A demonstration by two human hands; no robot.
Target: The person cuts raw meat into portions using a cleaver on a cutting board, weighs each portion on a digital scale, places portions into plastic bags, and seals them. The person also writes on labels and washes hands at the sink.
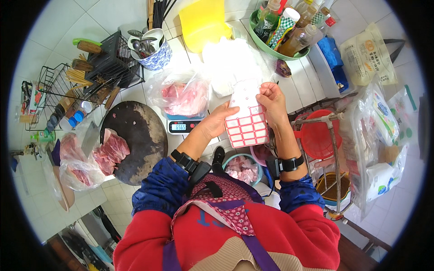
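A sheet of red-bordered sticky labels [247,129] is held up in front of me. Its upper part is bare white backing, and one label in the top remaining row bears handwriting. My left hand [217,120] grips the sheet's left edge, thumb on the face. At the upper right edge, my right hand [273,103] pinches the sheet between thumb and fingers, just above the written label. Behind it, a clear plastic bag of raw meat [184,98] rests on a digital kitchen scale [183,126] with a lit display.
To the left, a raw meat piece [110,152] lies on a round chopping board [142,142], beside a cleaver [90,135] and bagged meat [79,169]. A basin of meat chunks [242,169] stands below. A bottle-filled green basin [254,37] is at back right, near a metal rack [334,145].
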